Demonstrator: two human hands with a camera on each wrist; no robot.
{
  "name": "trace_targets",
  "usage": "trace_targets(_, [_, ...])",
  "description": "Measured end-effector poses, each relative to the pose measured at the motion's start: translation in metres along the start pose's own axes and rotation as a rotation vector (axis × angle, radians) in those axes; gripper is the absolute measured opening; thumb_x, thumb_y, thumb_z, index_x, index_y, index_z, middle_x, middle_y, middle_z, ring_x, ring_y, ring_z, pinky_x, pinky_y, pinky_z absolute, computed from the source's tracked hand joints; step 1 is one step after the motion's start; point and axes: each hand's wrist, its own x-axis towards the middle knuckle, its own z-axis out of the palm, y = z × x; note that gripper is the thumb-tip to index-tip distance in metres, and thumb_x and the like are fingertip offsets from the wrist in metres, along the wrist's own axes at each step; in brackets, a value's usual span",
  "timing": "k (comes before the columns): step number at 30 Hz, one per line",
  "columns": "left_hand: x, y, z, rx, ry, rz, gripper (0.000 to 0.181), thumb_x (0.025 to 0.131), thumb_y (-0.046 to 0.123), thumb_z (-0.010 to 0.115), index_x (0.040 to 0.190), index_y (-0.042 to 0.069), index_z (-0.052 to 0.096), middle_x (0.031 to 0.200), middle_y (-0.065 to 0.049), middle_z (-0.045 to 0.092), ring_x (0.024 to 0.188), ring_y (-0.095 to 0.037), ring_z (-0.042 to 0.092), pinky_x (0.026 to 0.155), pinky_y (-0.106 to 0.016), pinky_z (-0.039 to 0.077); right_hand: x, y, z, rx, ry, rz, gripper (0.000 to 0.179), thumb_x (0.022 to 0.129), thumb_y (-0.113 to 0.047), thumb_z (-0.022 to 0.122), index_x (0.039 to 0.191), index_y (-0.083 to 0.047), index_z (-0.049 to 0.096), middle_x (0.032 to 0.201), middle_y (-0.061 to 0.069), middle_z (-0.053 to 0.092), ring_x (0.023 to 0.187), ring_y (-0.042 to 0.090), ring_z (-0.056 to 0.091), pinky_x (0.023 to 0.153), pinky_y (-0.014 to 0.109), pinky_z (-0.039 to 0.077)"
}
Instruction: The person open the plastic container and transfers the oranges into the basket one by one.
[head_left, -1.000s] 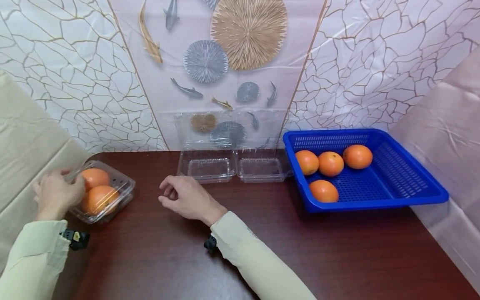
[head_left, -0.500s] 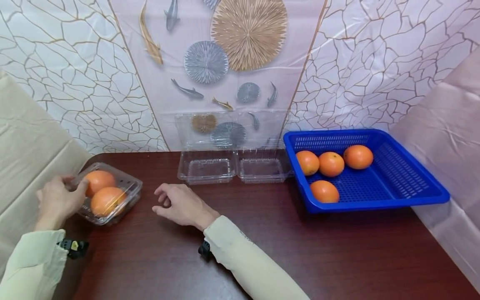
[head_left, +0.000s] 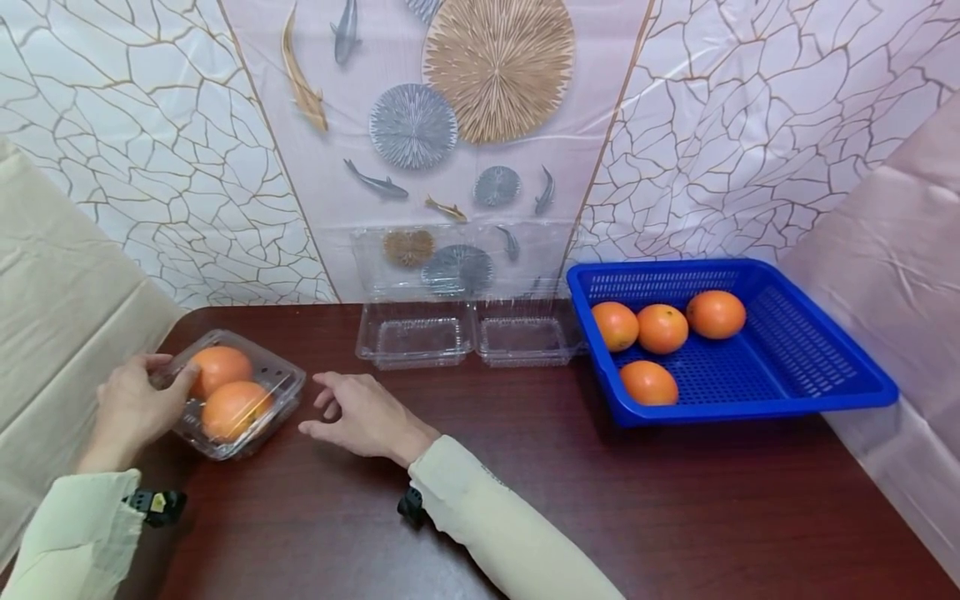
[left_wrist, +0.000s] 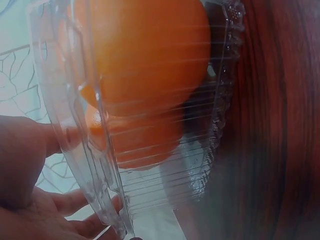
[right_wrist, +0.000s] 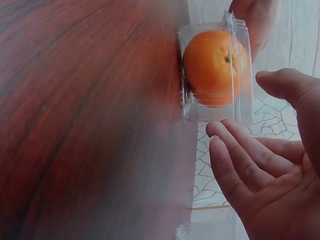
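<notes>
A clear plastic clamshell box [head_left: 279, 372] with its lid down sits at the left of the table. Inside it are two oranges [head_left: 234, 411], side by side. My left hand [head_left: 142, 406] grips the box by its left edge, thumb over the lid; in the left wrist view the fingers [left_wrist: 75, 200] reach along the rim. To the right of the box, my right hand [head_left: 367, 417] holds nothing, its fingers loosely bent and apart from the plastic. In the right wrist view, the near orange [right_wrist: 212, 67] shows through the box wall, beyond the right fingertips.
Two clear containers with raised lids, a left one [head_left: 417, 336] and a right one [head_left: 521, 335], stand against the back wall. A blue basket [head_left: 757, 408] with several oranges [head_left: 662, 328] is at the right. The brown table [head_left: 525, 475] runs beneath everything.
The left hand and the box of oranges have shifted right and slightly nearer. My right hand has drawn a little left and down, so the gap between it and the box has narrowed.
</notes>
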Motion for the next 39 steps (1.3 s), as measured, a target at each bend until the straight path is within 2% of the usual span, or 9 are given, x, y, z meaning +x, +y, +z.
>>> trace_targets(3, [-0.002,0.002,0.003,-0.015,0.007,0.001,0.064,0.105,0.037,0.048,0.137,-0.018,0.043,0.133,-0.045,0.045,0.122,-0.062,0.032,0.095,-0.068,0.031,-0.001,0.0,0.002,0.022,-0.006,0.0,0.063,0.094,-0.034,0.075,0.145,-0.007,0.053,0.113,-0.001,0.075,0.092,0.0,0.069,0.078,0.0,0.049])
trace_targets(11, [-0.008,0.004,0.01,-0.055,0.04,0.058,0.059,0.105,0.032,0.051,0.135,-0.018,0.045,0.13,-0.045,0.048,0.118,-0.059,0.04,0.095,-0.065,0.026,-0.004,0.002,0.005,0.071,-0.002,-0.007,0.064,0.093,-0.034,0.076,0.147,-0.008,0.051,0.108,-0.002,0.076,0.089,-0.002,0.069,0.075,-0.001,0.048])
trace_targets(17, [-0.013,0.007,0.013,-0.077,0.021,0.063,0.061,0.105,0.034,0.051,0.137,-0.018,0.045,0.132,-0.045,0.048,0.12,-0.059,0.04,0.093,-0.063,0.027,-0.006,0.003,0.005,0.033,0.005,-0.021,0.068,0.094,-0.036,0.074,0.149,-0.006,0.049,0.107,-0.005,0.076,0.087,-0.004,0.068,0.074,-0.002,0.047])
trace_targets(24, [-0.02,0.012,0.014,-0.085,-0.024,0.008,0.065,0.106,0.039,0.049,0.142,-0.014,0.042,0.138,-0.044,0.044,0.123,-0.058,0.031,0.085,-0.06,0.035,-0.015,0.004,0.002,0.022,0.002,-0.015,0.071,0.094,-0.037,0.074,0.151,-0.004,0.047,0.11,-0.006,0.075,0.088,-0.007,0.066,0.077,-0.003,0.047])
trace_targets(28, [-0.024,0.014,0.014,-0.083,-0.044,0.023,0.065,0.106,0.04,0.05,0.143,-0.013,0.044,0.138,-0.042,0.047,0.124,-0.058,0.039,0.089,-0.067,0.043,-0.019,0.007,-0.002,0.066,0.007,-0.003,0.07,0.093,-0.032,0.076,0.149,-0.002,0.049,0.111,-0.003,0.074,0.09,-0.004,0.067,0.079,0.0,0.049])
trace_targets(33, [-0.029,0.017,0.014,-0.084,-0.076,0.069,0.064,0.105,0.039,0.052,0.143,-0.012,0.045,0.136,-0.041,0.049,0.122,-0.056,0.048,0.089,-0.069,0.047,-0.026,0.012,-0.009,0.105,0.002,-0.005,0.068,0.091,-0.028,0.078,0.147,0.0,0.051,0.11,0.001,0.073,0.091,0.0,0.067,0.08,0.003,0.052])
trace_targets(36, [-0.031,0.019,0.014,-0.072,-0.092,0.101,0.063,0.105,0.039,0.053,0.141,-0.012,0.047,0.134,-0.04,0.051,0.118,-0.053,0.051,0.085,-0.064,0.05,-0.031,0.015,-0.013,0.124,0.001,-0.009,0.068,0.091,-0.027,0.079,0.146,0.001,0.051,0.109,0.002,0.072,0.091,0.001,0.066,0.077,0.003,0.053])
trace_targets(39, [-0.033,0.02,0.015,-0.058,-0.095,0.129,0.06,0.105,0.038,0.054,0.139,-0.01,0.05,0.13,-0.037,0.055,0.112,-0.049,0.055,0.077,-0.049,0.051,-0.035,0.019,-0.016,0.149,-0.003,-0.011,0.068,0.091,-0.026,0.079,0.146,0.002,0.051,0.109,0.003,0.071,0.091,0.002,0.066,0.076,0.005,0.054])
